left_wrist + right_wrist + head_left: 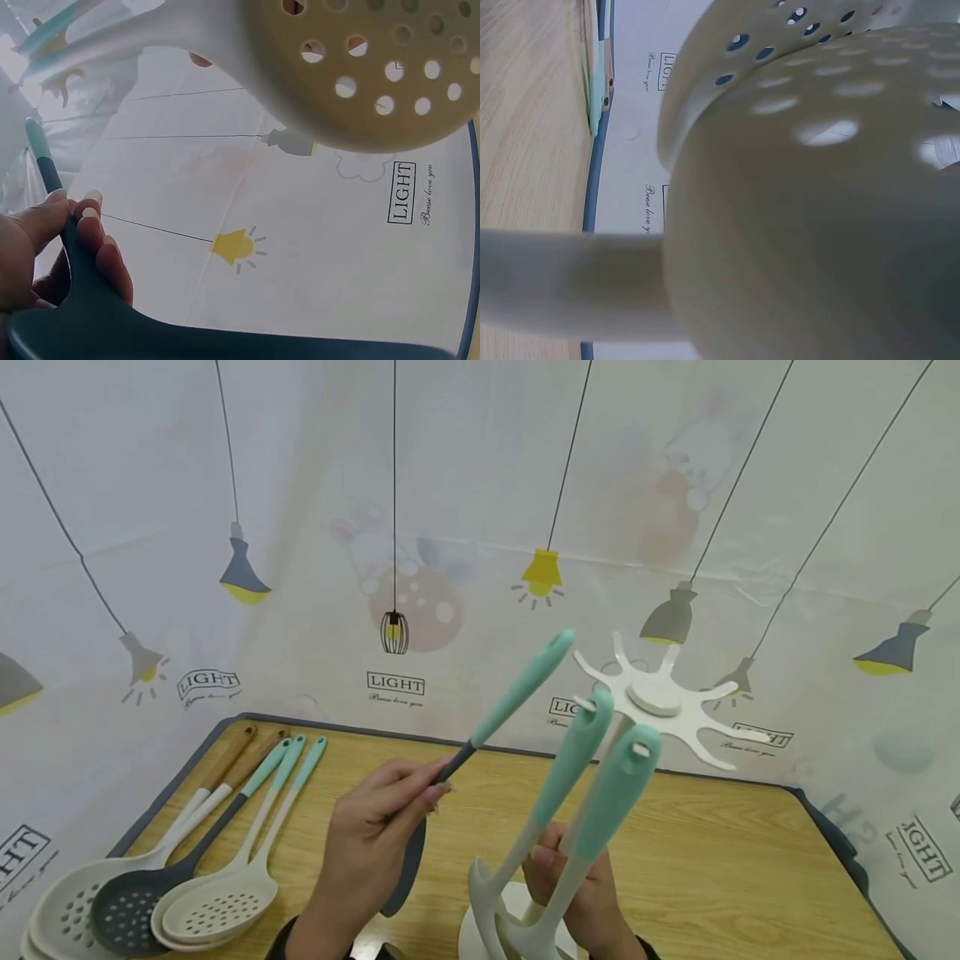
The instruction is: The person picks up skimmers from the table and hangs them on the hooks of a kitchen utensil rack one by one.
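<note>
My left hand pinches a dark blue kitchen utensil by its neck, the mint handle pointing up. Its head is seen edge-on, so its exact kind is unclear. A white utensil stand with curved hooks leans to the right; my right hand grips its post, partly hidden behind hanging utensils. Two white utensils with mint handles hang from its hooks, one handle in front of the other. The wrist views show perforated skimmer heads, one above my left hand and another filling the right wrist view.
At the table's left lie several skimmers: white ones with mint handles, a dark blue one, and white ones with wooden handles. The stand's round base is low at the front. A printed lamp-pattern curtain surrounds the wooden table.
</note>
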Available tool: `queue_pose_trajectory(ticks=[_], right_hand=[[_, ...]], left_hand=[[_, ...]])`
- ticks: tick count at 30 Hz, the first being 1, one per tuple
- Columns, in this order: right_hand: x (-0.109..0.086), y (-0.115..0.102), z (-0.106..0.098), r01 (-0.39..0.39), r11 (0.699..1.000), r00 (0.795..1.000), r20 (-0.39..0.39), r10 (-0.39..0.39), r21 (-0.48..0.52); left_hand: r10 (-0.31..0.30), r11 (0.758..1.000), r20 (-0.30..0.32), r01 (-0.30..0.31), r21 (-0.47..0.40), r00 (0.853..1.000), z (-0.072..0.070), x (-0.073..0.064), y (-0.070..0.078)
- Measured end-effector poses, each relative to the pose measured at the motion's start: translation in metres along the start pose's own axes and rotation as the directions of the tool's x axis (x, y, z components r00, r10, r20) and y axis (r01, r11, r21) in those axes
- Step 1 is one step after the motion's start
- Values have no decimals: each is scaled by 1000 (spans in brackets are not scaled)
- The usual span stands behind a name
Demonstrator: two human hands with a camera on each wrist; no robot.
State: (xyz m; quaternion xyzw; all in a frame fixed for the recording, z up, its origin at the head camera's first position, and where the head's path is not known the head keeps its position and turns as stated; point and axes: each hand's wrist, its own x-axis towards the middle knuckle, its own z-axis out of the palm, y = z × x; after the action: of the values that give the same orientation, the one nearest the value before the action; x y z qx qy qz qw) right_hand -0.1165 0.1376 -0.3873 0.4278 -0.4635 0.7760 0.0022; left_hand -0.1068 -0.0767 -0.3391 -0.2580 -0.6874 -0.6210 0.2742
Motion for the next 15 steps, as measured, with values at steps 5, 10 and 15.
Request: queue_pose_trajectory(ticks=[5, 10, 15], right_hand=[[0, 0, 0, -8, 1000, 1000, -2, 8, -1], [-1, -1, 0, -15, 1000, 1000, -1, 15, 0], [-1, -1, -1, -11, 1000, 1000, 14, 11, 16]], left_hand=[[2, 1000, 9, -2, -16, 1000, 2, 1, 0], [19, 1000, 20, -18, -15, 1000, 4, 1, 0], [62, 998, 35, -61, -27, 997, 6, 1, -2]])
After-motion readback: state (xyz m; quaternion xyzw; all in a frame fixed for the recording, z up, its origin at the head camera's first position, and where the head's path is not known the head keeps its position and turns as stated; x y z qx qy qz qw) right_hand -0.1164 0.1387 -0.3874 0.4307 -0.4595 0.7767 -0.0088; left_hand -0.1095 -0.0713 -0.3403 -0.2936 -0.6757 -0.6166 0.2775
